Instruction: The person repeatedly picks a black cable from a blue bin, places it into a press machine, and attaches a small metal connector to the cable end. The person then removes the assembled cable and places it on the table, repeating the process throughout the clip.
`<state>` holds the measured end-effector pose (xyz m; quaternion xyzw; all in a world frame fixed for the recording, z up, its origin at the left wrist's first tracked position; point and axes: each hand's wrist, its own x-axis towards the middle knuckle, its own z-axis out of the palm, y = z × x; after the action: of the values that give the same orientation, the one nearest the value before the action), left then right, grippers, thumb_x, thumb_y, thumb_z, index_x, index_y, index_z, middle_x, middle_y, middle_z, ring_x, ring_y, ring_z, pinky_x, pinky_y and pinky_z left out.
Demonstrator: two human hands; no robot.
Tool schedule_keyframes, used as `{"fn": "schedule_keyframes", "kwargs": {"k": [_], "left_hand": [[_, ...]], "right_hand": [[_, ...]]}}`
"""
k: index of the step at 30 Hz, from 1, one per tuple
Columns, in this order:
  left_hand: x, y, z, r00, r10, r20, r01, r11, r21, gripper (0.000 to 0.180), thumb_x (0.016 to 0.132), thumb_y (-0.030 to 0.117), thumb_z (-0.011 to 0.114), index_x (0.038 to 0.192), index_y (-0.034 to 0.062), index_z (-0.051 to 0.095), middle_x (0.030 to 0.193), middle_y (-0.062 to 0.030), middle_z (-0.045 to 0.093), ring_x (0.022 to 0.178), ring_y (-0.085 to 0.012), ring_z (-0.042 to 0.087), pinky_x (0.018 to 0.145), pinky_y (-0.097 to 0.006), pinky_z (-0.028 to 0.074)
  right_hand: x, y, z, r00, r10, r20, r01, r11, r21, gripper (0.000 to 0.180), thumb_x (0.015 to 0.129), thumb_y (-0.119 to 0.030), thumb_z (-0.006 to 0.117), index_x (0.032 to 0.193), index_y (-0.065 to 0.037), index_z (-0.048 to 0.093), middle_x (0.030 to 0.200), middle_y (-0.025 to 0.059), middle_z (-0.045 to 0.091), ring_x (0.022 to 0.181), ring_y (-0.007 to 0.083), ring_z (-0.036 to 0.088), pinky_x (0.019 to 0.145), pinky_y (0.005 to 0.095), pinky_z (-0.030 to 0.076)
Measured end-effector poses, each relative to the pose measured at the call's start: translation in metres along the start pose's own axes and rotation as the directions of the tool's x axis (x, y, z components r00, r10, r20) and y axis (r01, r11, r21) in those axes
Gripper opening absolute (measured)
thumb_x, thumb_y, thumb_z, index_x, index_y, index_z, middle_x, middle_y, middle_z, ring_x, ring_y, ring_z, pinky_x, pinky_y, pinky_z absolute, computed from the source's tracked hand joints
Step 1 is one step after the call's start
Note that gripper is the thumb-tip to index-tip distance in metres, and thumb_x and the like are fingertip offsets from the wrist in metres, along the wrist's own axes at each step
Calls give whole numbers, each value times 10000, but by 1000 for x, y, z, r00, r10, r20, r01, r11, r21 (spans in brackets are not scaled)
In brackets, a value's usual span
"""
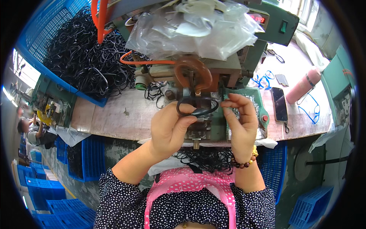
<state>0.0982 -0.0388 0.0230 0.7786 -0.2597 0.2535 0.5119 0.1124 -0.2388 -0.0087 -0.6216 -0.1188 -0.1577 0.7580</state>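
Observation:
A black eyeglass frame (198,108) is held up in front of a green machine (236,72). My left hand (169,128) pinches its lower rim between thumb and fingers. My right hand (240,118), with a bead bracelet on the wrist, holds the frame's right end with its fingertips. A heap of more black frames (206,158) lies in my lap on a pink apron. An orange hose (152,62) loops down over the machine's work area.
A blue crate (36,30) heaped with black frames (84,57) sits at the back left. Clear plastic bags (198,26) top the machine. On the right of the bench lie a phone (279,104), a pink bottle (303,84) and blue frames (310,110). Blue crates stand on the floor; a person sits far left.

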Motion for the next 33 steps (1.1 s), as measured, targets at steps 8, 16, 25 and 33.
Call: {"fn": "schedule_keyframes", "kwargs": {"k": [8,16,25,33], "left_hand": [[1,-6,2,988,148,34,-151,984,95,197,831,55,754,996,-4,663,854,-148,650,693,-357,604,611,-416,465],[5,-3,3,985,169,23,-171,979,110,200,825,88,765,972,-1,664,826,-147,633,689,-369,581,609,-445,448],[-3,2,1,983,166,-78,-159,983,96,218,831,44,751,1026,-13,671,919,-134,686,767,-342,616,698,-405,498],[-3,-78,-65,956,221,-192,-71,812,580,251,881,-23,645,1119,57,647,1106,-133,637,1002,-339,571,873,-424,470]], "right_hand": [[-2,45,-71,917,-47,-396,-115,920,-375,214,955,28,595,1155,-6,662,1074,84,687,1019,187,638,944,311,482],[-13,61,-70,968,-158,196,243,376,-894,157,825,-98,718,964,-66,652,1175,119,637,1289,388,490,1093,504,379],[-12,55,-61,968,-198,157,221,365,-905,95,859,-67,689,946,-58,654,1109,90,685,1247,369,542,1131,521,324],[-10,61,-67,960,-184,210,262,330,-907,100,878,-76,671,974,-57,652,1105,90,681,1235,354,552,1155,537,308]]}}
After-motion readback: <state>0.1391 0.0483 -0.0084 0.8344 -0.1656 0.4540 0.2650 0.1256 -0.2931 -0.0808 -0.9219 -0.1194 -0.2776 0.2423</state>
